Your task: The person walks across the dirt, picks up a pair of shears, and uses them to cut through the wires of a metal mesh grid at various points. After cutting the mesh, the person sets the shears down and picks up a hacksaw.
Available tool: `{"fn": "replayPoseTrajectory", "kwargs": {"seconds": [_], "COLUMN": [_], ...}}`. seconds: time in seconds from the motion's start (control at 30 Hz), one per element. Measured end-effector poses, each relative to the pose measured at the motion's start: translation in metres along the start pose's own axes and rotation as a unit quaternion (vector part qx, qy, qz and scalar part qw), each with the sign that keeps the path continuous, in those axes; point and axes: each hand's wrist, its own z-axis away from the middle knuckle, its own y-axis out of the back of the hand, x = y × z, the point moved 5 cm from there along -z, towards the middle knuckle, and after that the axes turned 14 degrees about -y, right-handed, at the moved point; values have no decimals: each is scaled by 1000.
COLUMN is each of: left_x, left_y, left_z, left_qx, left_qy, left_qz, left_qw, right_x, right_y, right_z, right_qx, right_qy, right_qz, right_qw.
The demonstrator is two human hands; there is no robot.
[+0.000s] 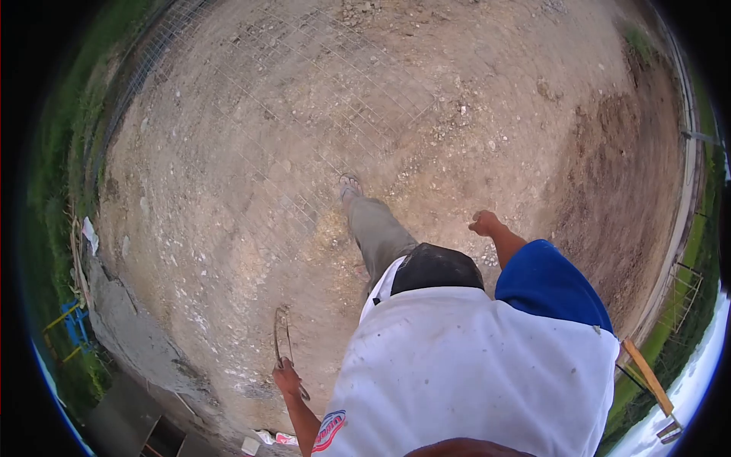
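My left hand, low on the left beside my body, is closed around a thin, narrow looped piece of metal. Part of the loop reaches forward of the fist and a curved end shows behind it. Out to the right, my right hand hangs over the dirt with its fingers curled in, and nothing shows in it. My sandalled foot is forward on the ground, at the near side of a wire mesh.
Bare, stony dirt surrounds me. A grey concrete slab lies at left, with a blue-and-yellow frame beyond it. Fence mesh stands at upper left, and darker soil slopes at right. A wooden piece juts in behind my right side.
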Motion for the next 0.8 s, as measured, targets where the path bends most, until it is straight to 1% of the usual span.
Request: {"fn": "replayPoseTrajectory", "kwargs": {"seconds": [0.03,0.1,0.17,0.2,0.23,0.3,0.33,0.4,0.43,0.47,0.53,0.57,0.63,0.67,0.7,0.73,0.77,0.8], "left_x": [34,113,163,185,214,281,301,322,325,322,339,350,356,360,385,395,404,414], "left_y": [5,13,10,15,23,32,36,54,62,71,86,91,99,99,103,103,105,104], "left_z": [-15,-39,-81,-93,-101,-122,-134,-153,-161,-163,-165,-163,-172,-183,-184,-199,-216,-235], "left_qx": [1,4,-3,-1,-2,-10,-23,-57,-54,-63,-84,-95,-128,-146,-133,-127,-121,-114], "left_qy": [-25,-74,-179,-221,-223,-245,-224,-176,-168,-132,-68,-41,-54,-59,-68,-68,-67,-64], "left_qz": [2,9,-62,-98,-94,-76,-96,-136,-121,-98,-53,-14,1,8,-5,-26,-46,-66], "left_qw": [1000,997,982,970,970,966,970,973,977,984,993,995,990,987,989,989,989,989], "right_x": [8,-13,-32,-45,-56,-79,-86,-90,-99,-105,-124,-130,-131,-138,-156,-166,-183,-206], "right_y": [-25,-7,-3,3,3,-2,3,16,45,74,141,162,182,192,210,216,227,253], "right_z": [-17,4,-8,-18,-36,-67,-91,-130,-141,-148,-150,-160,-191,-201,-200,-211,-220,-225], "right_qx": [-22,-114,-148,-125,-98,-79,-63,-69,-69,-18,88,84,72,51,30,7,37,13], "right_qy": [-6,-40,-41,-22,-1,100,147,128,117,137,169,139,78,60,43,25,35,25], "right_qz": [7,70,53,28,2,58,90,-11,-63,-36,12,-41,-146,-110,-72,-33,-22,-54], "right_qw": [1000,990,987,992,995,990,983,989,989,990,982,986,984,991,996,999,998,998]}}
